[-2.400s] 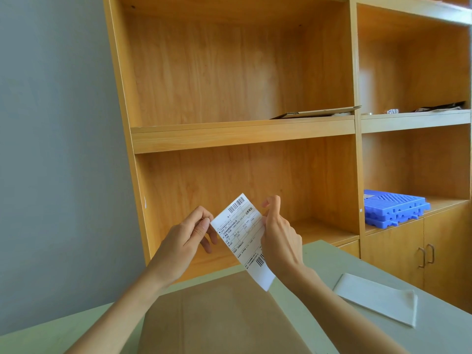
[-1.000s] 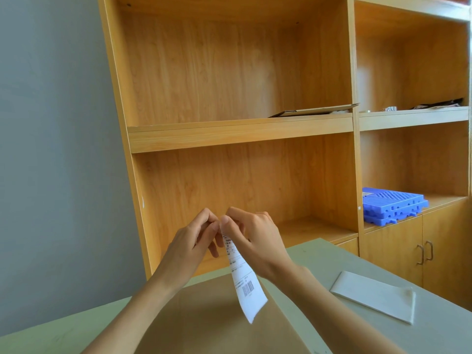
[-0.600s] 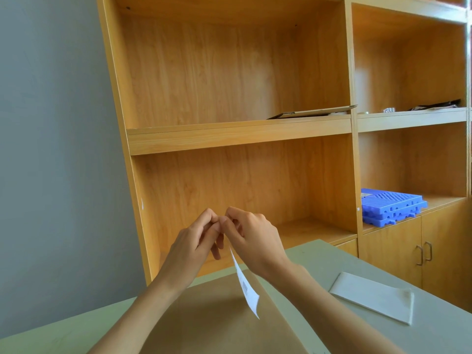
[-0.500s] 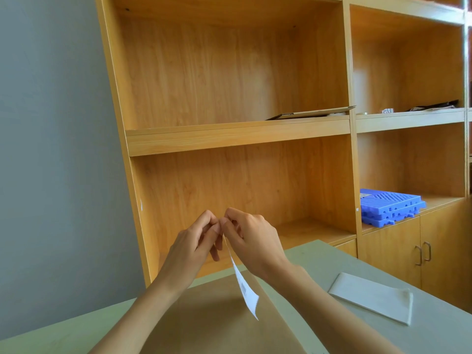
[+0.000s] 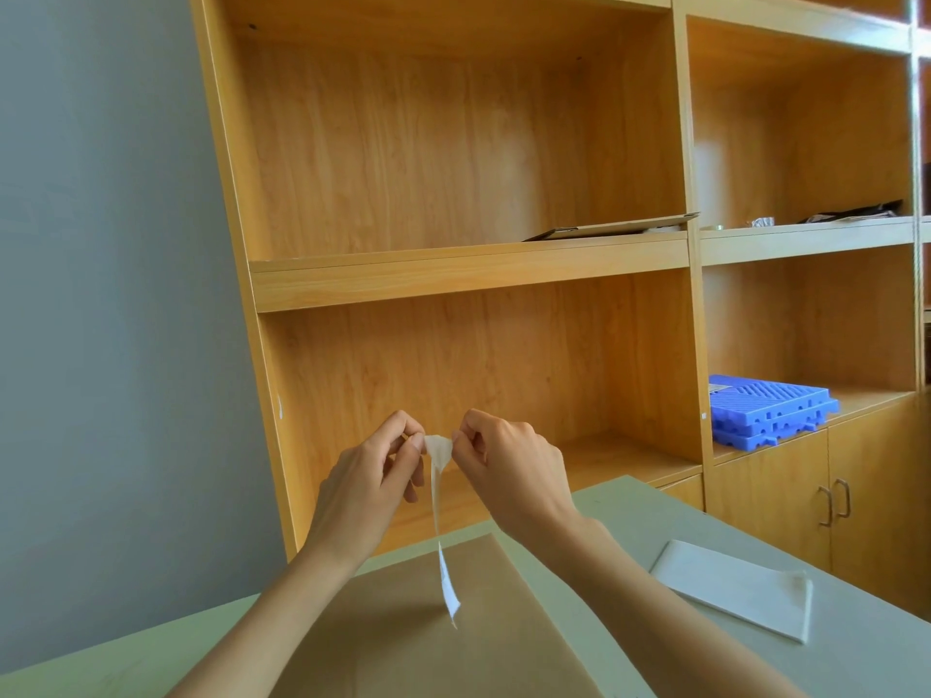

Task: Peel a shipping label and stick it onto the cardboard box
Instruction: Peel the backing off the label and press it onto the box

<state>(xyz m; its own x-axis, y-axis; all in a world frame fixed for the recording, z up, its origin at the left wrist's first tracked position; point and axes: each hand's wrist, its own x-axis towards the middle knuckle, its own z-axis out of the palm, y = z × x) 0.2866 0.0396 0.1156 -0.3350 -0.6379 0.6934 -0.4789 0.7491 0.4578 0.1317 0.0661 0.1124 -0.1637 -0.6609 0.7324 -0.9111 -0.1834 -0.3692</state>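
Observation:
A white shipping label hangs edge-on between my hands, above the brown cardboard box on the table. At its top corner the sheet splits into two layers that spread apart. My left hand pinches one layer with thumb and forefinger. My right hand pinches the other layer. The label's lower end dangles free just over the box top, with a barcode faintly showing.
A white sheet lies on the grey-green table to the right of the box. Behind stands a wooden shelf unit, holding blue plastic trays at the right. A grey wall fills the left.
The label turned from facing me to edge-on. My hands came together at its top corner, and have now pulled slightly apart, opening the corner into two layers.

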